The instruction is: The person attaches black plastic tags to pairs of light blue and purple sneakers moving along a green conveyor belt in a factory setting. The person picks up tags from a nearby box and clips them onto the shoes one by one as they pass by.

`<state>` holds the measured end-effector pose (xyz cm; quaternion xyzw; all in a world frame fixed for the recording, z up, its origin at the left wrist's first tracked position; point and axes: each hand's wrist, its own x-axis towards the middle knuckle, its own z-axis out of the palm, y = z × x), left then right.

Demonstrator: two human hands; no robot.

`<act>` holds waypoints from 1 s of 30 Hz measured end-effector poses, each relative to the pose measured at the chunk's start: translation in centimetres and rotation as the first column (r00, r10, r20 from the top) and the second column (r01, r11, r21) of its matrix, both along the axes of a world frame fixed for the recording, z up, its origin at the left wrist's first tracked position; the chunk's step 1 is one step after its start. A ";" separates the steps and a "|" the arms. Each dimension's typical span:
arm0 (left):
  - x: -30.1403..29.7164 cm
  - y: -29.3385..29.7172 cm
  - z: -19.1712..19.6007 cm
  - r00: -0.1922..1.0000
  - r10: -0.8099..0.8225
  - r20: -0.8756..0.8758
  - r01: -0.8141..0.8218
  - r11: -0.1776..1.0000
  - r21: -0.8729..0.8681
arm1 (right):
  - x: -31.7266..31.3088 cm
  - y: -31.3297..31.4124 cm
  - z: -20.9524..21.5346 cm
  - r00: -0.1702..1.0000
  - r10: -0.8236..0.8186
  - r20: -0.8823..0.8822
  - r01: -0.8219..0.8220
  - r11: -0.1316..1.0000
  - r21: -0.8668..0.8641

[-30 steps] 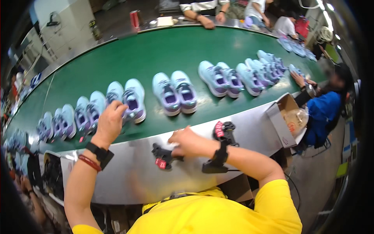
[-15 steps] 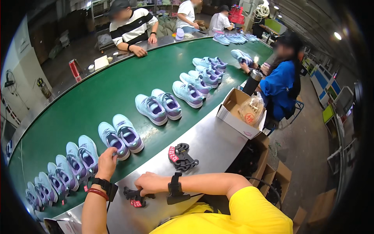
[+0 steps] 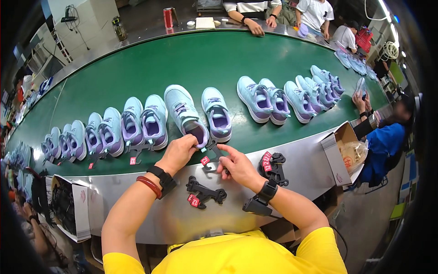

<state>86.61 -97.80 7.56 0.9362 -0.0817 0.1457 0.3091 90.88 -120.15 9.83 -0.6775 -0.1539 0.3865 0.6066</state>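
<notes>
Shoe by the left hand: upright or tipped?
Tipped. The light blue shoe leans with its opening facing sideways, heel gripped by the left hand; neighbouring shoes sit flat.

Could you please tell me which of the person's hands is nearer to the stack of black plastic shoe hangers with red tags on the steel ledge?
Right. The right hand lies just left of the stack of black plastic shoe hangers; the left hand is farther left.

- One camera sits on the person's head – it looks down and forward, close above the near edge of the green belt (image 3: 182, 59).
- The picture bends at its rim.
</notes>
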 end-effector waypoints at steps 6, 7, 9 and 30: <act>-0.2 0.0 -0.4 0.999 0.041 0.025 -0.041 0.999 0.002 | -0.3 0.3 -0.2 1.000 0.008 -0.005 -0.009 0.999 -0.040; -0.3 0.0 -0.2 0.998 0.053 0.024 -0.053 0.999 -0.006 | -0.3 0.3 -0.3 1.000 0.000 -0.026 0.000 1.000 -0.023; -0.2 0.0 -0.2 0.997 0.070 0.019 -0.070 0.997 -0.022 | -0.8 0.8 -0.8 0.998 -0.017 -0.067 0.018 1.000 0.013; -1.4 0.5 2.1 0.994 0.105 -0.040 -0.073 0.872 0.484 | 10.3 3.5 1.8 0.410 0.379 0.830 -0.109 0.924 -0.368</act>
